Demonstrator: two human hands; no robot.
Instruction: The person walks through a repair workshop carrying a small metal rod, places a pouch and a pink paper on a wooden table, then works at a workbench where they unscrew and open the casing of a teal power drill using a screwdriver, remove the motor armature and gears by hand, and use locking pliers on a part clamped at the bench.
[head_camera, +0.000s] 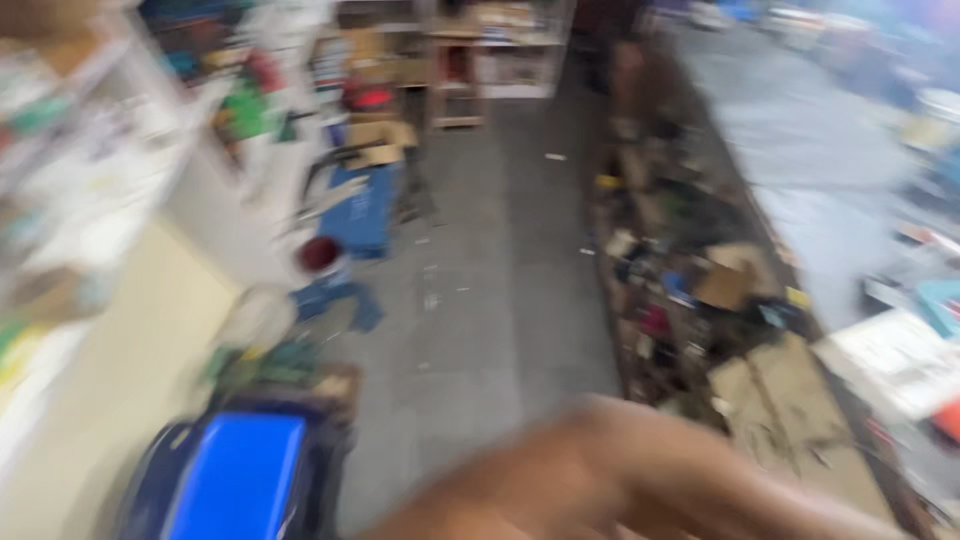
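Note:
The whole view is smeared by motion. A bare hand or forearm, which I take for my right hand (640, 480), crosses the bottom edge low in the frame. Its fingers are too blurred to tell apart, and nothing can be made out in it. Nearest to it on the left is a bright blue, dark-rimmed object (240, 480) on the floor. My left hand is out of sight.
A grey tiled aisle (490, 260) runs away from me. White shelves (90, 150) with mixed goods line the left. A blue box (365, 210) and a red round thing (320, 253) lie beside them. A long counter (800, 160) with cardboard and clutter (700, 280) beneath stands at right.

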